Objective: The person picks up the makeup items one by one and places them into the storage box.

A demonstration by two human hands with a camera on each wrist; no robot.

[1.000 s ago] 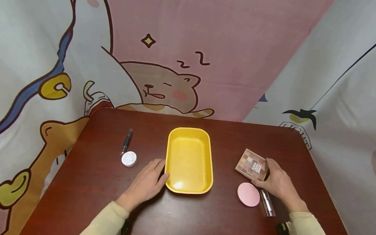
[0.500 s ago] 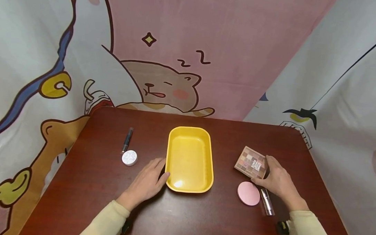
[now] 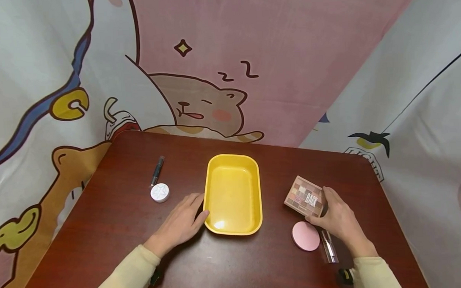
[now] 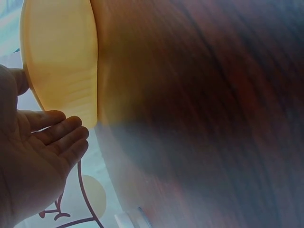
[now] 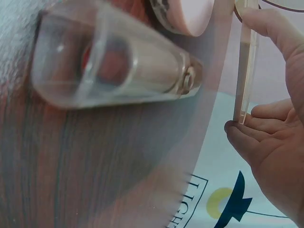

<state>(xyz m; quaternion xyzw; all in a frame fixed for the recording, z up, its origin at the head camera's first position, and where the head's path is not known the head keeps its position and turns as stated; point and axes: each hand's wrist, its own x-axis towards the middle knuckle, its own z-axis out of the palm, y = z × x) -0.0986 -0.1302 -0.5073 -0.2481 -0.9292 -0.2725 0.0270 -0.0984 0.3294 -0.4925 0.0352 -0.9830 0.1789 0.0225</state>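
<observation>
My right hand [image 3: 337, 218] holds an eyeshadow palette [image 3: 304, 196] by its right side, thumb at the near edge and fingers at the far one. In the right wrist view the palette [image 5: 244, 71] appears edge-on between thumb and fingertips, raised off the table. Just below it lie a round pink compact [image 3: 305, 236] and a clear-capped lipstick tube [image 3: 329, 247]. My left hand [image 3: 180, 222] rests against the left side of a yellow tray [image 3: 233, 233]. In the left wrist view its fingers [image 4: 66, 130] are extended at the tray's wall, with the thumb by the rim.
On the left of the dark red-brown table [image 3: 227, 271] stands a small round white container [image 3: 160, 193] with a star on its lid. A slim dark pen-like stick [image 3: 157, 172] lies behind it. Cartoon-printed cloth [image 3: 289, 74] hangs around the table's back and sides.
The eyeshadow palette has shifted slightly left and away from me in my right hand. My left hand stays at the tray.
</observation>
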